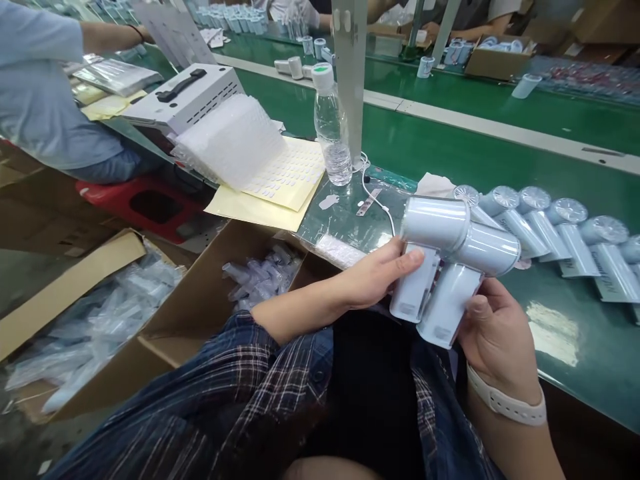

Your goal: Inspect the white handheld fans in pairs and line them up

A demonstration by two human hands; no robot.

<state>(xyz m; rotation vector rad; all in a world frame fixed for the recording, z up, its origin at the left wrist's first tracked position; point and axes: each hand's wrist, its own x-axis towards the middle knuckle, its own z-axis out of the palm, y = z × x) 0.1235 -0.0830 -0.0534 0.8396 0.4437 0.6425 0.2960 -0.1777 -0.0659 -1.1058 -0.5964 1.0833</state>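
Note:
Two pale blue handheld fans are held side by side over my lap. My left hand [377, 273] grips the handle of the left fan [425, 257]. The second fan [467, 277] rests in my right hand [493, 330], thumb on its handle. A white band circles my right wrist. On the green belt [500, 153] to the right, a row of several more fans [550, 230] lies on its side.
A water bottle [333, 127] stands by a grey post. Yellow sticker sheets [280, 180] and a white case [187, 97] lie left of it. Open cardboard boxes [200, 300] of bagged parts sit at my left. A person in light blue [40, 87] sits at far left.

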